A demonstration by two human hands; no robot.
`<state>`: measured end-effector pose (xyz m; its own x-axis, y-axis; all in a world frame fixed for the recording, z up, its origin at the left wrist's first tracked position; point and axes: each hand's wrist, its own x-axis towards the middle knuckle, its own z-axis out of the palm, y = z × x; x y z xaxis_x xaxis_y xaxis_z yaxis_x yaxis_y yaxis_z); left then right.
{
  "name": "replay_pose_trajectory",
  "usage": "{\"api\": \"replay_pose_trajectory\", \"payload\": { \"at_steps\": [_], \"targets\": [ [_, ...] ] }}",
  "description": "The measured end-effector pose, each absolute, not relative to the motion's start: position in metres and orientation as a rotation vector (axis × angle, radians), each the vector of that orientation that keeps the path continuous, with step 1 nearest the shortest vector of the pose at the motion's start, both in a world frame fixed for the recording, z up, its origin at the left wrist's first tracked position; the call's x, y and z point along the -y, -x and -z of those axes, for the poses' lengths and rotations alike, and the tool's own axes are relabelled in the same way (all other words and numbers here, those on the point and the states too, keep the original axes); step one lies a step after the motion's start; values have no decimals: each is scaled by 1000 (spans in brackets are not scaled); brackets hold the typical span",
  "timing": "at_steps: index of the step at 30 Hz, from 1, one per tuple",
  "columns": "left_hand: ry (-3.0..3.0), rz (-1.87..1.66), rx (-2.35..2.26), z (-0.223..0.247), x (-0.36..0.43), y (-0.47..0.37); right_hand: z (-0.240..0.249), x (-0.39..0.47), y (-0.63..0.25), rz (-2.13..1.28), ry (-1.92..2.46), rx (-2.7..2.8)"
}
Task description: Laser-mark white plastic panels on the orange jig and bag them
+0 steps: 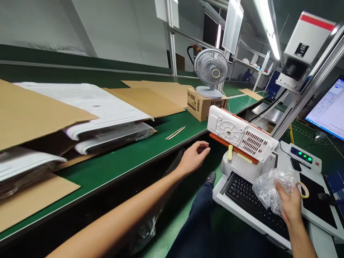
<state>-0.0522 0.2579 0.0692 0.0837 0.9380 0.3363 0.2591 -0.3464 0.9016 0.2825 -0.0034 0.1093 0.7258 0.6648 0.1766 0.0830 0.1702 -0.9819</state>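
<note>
Apparently closed, a cardboard box [198, 106] stood on the green bench [134, 161] at two o'clock in the view, a grey fan [211, 70] on top; its contents were hidden. At four o'clock the right hand [291, 204] clutched crumpled, glossy clear plastic [272, 188], which covered part of a black keyboard [242, 188]. The left hand [194, 157], fingers loosely bent and parted, hung at eight o'clock from a tilted, slotted white panel [236, 138]. Toward nine o'clock, smooth white covers [107, 104] lay among stiff brown cardboard sheets [37, 111].

Bright tube light [267, 21] overhead, left side blurred
</note>
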Motion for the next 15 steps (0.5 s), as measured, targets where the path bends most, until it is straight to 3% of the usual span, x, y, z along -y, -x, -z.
{"api": "replay_pose_trajectory", "payload": {
  "at_steps": [8, 15],
  "targets": [
    [-1746, -1342, -1370, -109, -393, 44, -97, -105, -312, -386, 1396, 785],
    [-1814, -1292, -1270, -114, -451, 35, -75, -154, -346, -201, 1445, 809]
  ]
}}
